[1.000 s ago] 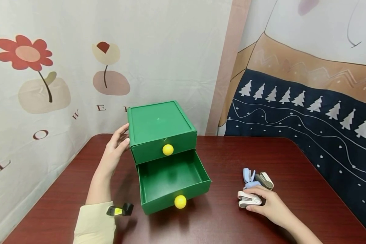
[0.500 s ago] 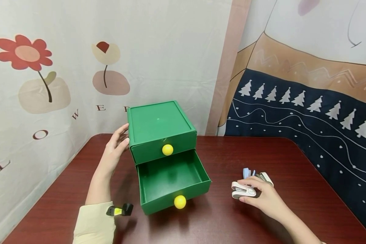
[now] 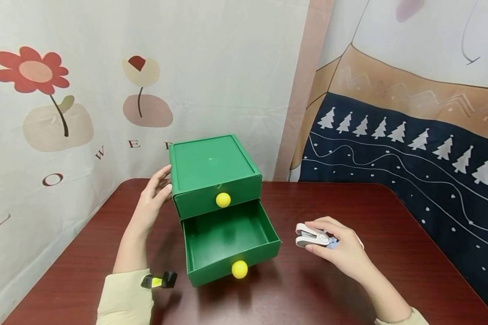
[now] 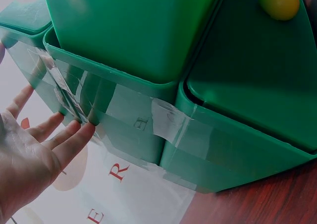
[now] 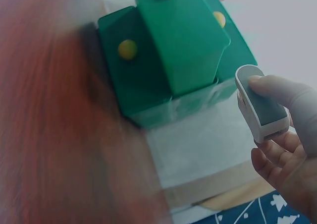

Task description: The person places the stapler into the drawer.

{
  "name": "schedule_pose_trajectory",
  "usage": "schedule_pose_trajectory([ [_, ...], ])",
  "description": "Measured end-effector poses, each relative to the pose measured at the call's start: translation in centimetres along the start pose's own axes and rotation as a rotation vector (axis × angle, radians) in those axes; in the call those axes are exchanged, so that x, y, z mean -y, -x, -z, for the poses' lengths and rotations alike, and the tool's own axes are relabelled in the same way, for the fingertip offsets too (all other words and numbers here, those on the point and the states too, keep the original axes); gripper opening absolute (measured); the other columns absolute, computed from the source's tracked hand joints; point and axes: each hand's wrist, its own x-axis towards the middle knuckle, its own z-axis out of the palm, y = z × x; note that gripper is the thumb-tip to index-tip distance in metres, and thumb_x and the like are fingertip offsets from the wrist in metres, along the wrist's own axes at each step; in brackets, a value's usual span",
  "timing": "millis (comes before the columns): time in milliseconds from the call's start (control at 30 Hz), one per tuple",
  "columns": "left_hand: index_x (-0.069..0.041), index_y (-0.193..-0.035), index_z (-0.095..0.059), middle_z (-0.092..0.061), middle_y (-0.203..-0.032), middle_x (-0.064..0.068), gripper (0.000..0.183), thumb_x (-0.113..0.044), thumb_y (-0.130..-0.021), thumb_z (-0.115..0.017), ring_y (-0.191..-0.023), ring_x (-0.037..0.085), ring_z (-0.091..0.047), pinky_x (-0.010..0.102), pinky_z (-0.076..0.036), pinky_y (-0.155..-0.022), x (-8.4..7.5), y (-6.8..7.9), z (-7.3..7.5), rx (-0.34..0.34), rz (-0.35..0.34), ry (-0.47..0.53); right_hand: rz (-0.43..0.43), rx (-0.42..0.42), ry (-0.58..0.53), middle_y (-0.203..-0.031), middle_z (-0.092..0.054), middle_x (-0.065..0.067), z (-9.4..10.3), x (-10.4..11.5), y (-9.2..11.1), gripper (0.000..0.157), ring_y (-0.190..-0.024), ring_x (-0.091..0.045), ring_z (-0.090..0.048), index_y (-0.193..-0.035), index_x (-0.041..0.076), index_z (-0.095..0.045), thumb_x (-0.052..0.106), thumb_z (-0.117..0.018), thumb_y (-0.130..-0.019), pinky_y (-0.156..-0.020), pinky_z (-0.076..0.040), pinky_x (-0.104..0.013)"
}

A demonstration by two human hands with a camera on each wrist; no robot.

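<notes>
A green drawer unit (image 3: 213,164) with yellow ball knobs stands at the table's middle. Its middle drawer (image 3: 211,273) is pulled out, with nothing visible inside. The left hand (image 3: 151,198) touches the unit's left side; in the left wrist view its fingers (image 4: 74,143) are spread and fairly straight against the taped wall. Right of the drawer, the right hand (image 3: 343,249) holds a small white and grey stapler (image 3: 308,236) above the table. In the right wrist view the thumb (image 5: 270,86) presses on the stapler's grey face, with fingers under it.
Part of a light blue stapler (image 3: 332,243) shows behind the right hand, which hides most of what lies there. The dark red tabletop (image 3: 293,289) runs around the unit. Printed curtains (image 3: 227,67) hang behind the table.
The right hand has lifted the white and grey stapler off the table and carried it left and up toward the pulled-out drawer. The left hand and drawer unit have stayed put.
</notes>
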Motion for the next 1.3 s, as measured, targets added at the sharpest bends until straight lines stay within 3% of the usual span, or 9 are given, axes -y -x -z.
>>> schedule_pose_trajectory([
  [167,-0.016,-0.151,-0.031,-0.036,-0.145,0.005,0.050,-0.019,-0.103,-0.043,-0.125,0.014,-0.038,0.021,-0.038,-0.087,0.1,0.0,0.1,0.002,-0.001,0.001,0.009,-0.019,-0.072,-0.109,-0.063,0.002,-0.7,1.4,-1.1,0.047,-0.094,-0.012,-0.057,-0.116,0.013,-0.069,0.005,-0.084,-0.072,-0.073,-0.045,-0.019],
  [367,-0.016,-0.151,-0.031,-0.036,-0.145,0.004,0.050,-0.019,-0.103,-0.044,-0.125,0.016,-0.038,0.021,-0.039,-0.088,0.1,0.0,0.1,0.003,-0.005,0.013,0.020,-0.045,-0.114,-0.105,-0.064,-0.005,-1.3,4.8,-2.5,0.045,-0.092,-0.015,-0.057,-0.112,0.004,-0.070,-0.006,-0.082,-0.069,-0.073,-0.045,-0.019],
  [567,-0.016,-0.151,-0.032,-0.037,-0.145,0.005,0.050,-0.019,-0.102,-0.044,-0.126,0.018,-0.038,0.021,-0.039,-0.087,0.2,-0.1,0.0,0.003,-0.004,0.018,0.075,-0.044,-0.157,-0.108,-0.064,0.002,-2.7,3.8,-3.4,0.046,-0.095,-0.015,-0.057,-0.115,0.011,-0.070,0.005,-0.085,-0.071,-0.075,-0.045,-0.021],
  [733,-0.016,-0.151,-0.031,-0.036,-0.145,0.005,0.050,-0.020,-0.102,-0.044,-0.126,0.018,-0.038,0.021,-0.038,-0.088,0.2,-0.1,0.0,0.002,0.001,0.014,0.065,-0.010,-0.193,-0.108,-0.064,-0.003,-3.8,5.0,-4.5,0.045,-0.096,-0.017,-0.058,-0.114,0.004,-0.069,0.000,-0.083,-0.072,-0.075,-0.046,-0.021],
  [933,-0.015,-0.150,-0.032,-0.037,-0.144,0.004,0.050,-0.019,-0.102,-0.044,-0.125,0.016,-0.039,0.022,-0.039,-0.088,0.0,-0.1,0.0,-0.003,0.000,0.018,0.054,0.059,-0.236,-0.108,-0.064,-0.005,-5.3,5.7,-5.8,0.044,-0.095,-0.020,-0.058,-0.114,0.003,-0.069,-0.002,-0.082,-0.073,-0.076,-0.048,-0.025],
  [1100,-0.014,-0.150,-0.032,-0.037,-0.144,0.004,0.049,-0.017,-0.102,-0.044,-0.125,0.017,-0.039,0.022,-0.039,-0.087,-0.2,-0.1,-0.1,-0.011,0.005,0.028,0.061,0.132,-0.253,-0.108,-0.064,0.004,-6.5,4.7,-6.8,0.043,-0.094,-0.016,-0.058,-0.114,0.013,-0.070,0.008,-0.083,-0.074,-0.075,-0.049,-0.027],
  [1300,-0.013,-0.150,-0.032,-0.037,-0.144,0.005,0.049,-0.017,-0.103,-0.043,-0.125,0.018,-0.039,0.022,-0.039,-0.087,-0.3,-0.1,-0.1,-0.011,0.005,0.028,0.076,0.208,-0.234,-0.106,-0.064,0.005,-7.3,3.7,-7.9,0.044,-0.092,-0.015,-0.057,-0.114,0.013,-0.071,0.011,-0.085,-0.072,-0.073,-0.049,-0.032],
])
